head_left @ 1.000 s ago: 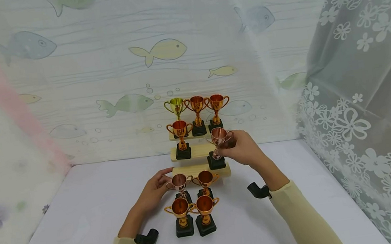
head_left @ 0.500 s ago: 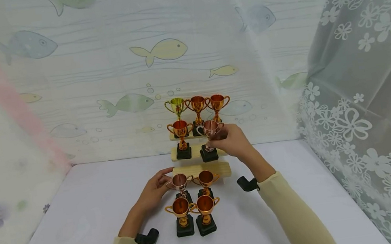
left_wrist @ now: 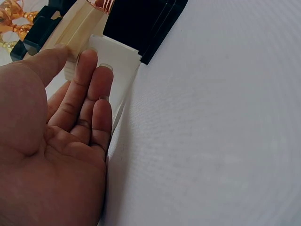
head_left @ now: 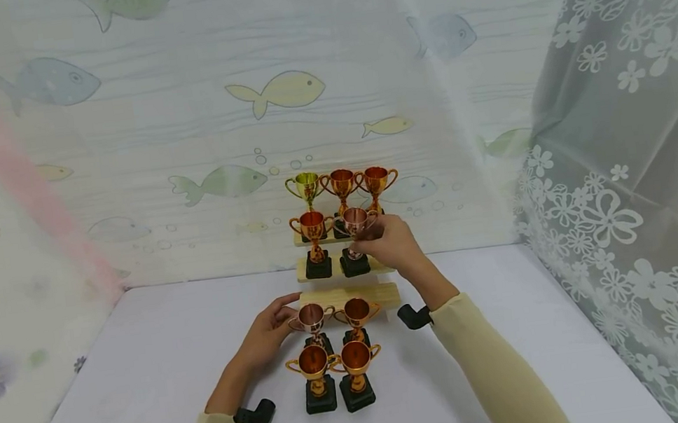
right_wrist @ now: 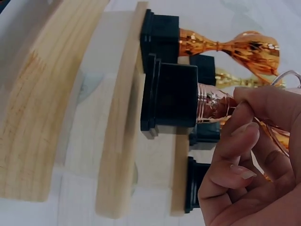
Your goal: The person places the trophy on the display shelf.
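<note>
My right hand (head_left: 389,242) pinches a rose-copper trophy cup (head_left: 356,221) by its stem between thumb and fingers. Its black base (right_wrist: 171,94) is at the middle shelf (head_left: 378,264), right of an orange-gold trophy (head_left: 312,226); I cannot tell whether it touches the wood. My left hand (head_left: 267,336) rests at the left end of the lowest shelf (head_left: 349,297). In the left wrist view its thumb touches the wood and its loosely bent fingers (left_wrist: 101,115) lie by the white support (left_wrist: 120,59).
On the top shelf stand a yellow-gold trophy (head_left: 307,185) and two orange ones (head_left: 342,183). Several trophies (head_left: 313,363) stand on the white table (head_left: 143,376) before the stand, one of them rose-copper (head_left: 312,318). A fish-patterned curtain (head_left: 187,61) hangs behind.
My right hand has carried the rose-copper trophy left and back, from above the lowest shelf's right end to the middle shelf, beside the orange trophy. My left hand has stayed put.
</note>
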Demonstrator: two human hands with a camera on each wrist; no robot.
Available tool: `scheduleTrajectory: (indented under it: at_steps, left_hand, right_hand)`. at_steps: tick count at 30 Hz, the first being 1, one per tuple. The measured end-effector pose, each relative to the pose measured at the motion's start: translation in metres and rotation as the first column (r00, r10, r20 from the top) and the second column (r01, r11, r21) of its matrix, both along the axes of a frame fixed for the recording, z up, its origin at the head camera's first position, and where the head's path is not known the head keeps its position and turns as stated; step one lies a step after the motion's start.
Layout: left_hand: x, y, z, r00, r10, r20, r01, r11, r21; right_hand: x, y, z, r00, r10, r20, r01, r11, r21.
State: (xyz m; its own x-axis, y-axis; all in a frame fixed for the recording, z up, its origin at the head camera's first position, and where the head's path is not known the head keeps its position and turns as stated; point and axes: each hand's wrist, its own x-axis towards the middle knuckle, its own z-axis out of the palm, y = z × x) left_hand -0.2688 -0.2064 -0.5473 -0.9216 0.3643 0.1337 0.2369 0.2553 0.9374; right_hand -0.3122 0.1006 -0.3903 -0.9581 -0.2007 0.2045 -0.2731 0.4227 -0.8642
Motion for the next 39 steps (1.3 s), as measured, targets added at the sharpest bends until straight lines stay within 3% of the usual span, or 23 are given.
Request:
scheduleTrajectory:
  at_steps: [11,18,39]
  left_hand:
    - [0.001,-0.001,0.000,1.000,0.010,0.005,-0.010,1.000,-0.013]
    - [0.001,-0.001,0.001,1.000,-0.018,-0.011,0.018,1.000,0.005]
    - [0.003,-0.001,0.003,1.000,-0.010,-0.012,0.010,1.000,-0.011]
  right_hand:
    - [-0.007,-0.008,-0.008,0.998,-0.063,-0.015,0.063,0.998,-0.002]
    - [-0.007,-0.011,-0.008,0.998,-0.068,-0.007,0.068,0.997,-0.026]
    - [-0.009,-0.019,-0.012,0.994,-0.111,0.003,0.111,0.994,-0.024]
